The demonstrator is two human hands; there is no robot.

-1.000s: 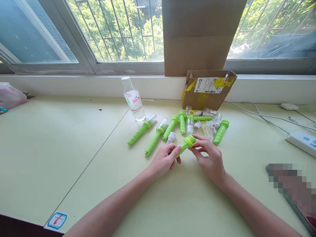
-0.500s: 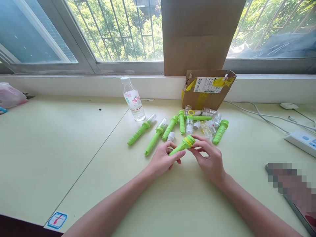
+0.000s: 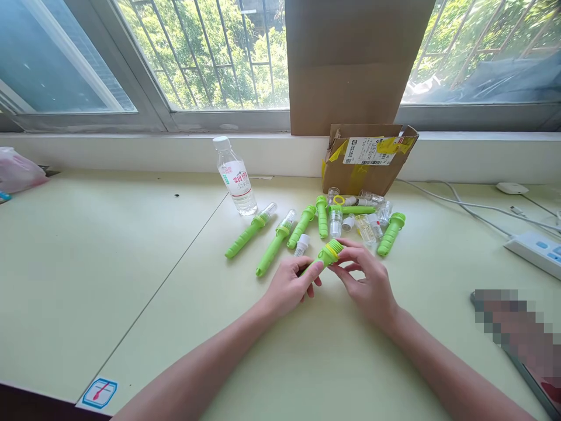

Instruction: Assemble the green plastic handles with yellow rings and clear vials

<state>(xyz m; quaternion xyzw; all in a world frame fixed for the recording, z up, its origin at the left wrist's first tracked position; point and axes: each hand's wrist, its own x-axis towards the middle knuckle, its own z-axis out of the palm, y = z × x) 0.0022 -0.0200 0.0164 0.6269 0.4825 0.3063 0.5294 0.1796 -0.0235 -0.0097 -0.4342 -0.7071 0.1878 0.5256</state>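
Note:
My left hand point(image 3: 291, 283) is closed round the narrow part of a green plastic torch-like handle point(image 3: 325, 255), its thumb along the top. A yellow ring point(image 3: 335, 245) sits around the handle's wide, ridged end. At that end the fingers of my right hand point(image 3: 366, 280) pinch the ring's right side; the exact fingertip contact is partly hidden. Just behind my left hand lies a white ribbed piece point(image 3: 302, 244). Similar green handles lie beyond, two of them with clear caps, such as this capped one point(image 3: 274, 251). Clear plastic caps point(image 3: 365, 228) are scattered at the right.
A water bottle point(image 3: 236, 181) stands behind the handles. An open cardboard box point(image 3: 368, 175) is against the wall by the window. On the right are a white power strip point(image 3: 534, 251), cables and a pixelated phone-like object point(image 3: 517, 351). A plastic bag point(image 3: 20, 169) lies far left.
Both hands have shifted slightly left with the green handle. My left thumb has moved up nearer the wide end, and more of the white ribbed piece shows.

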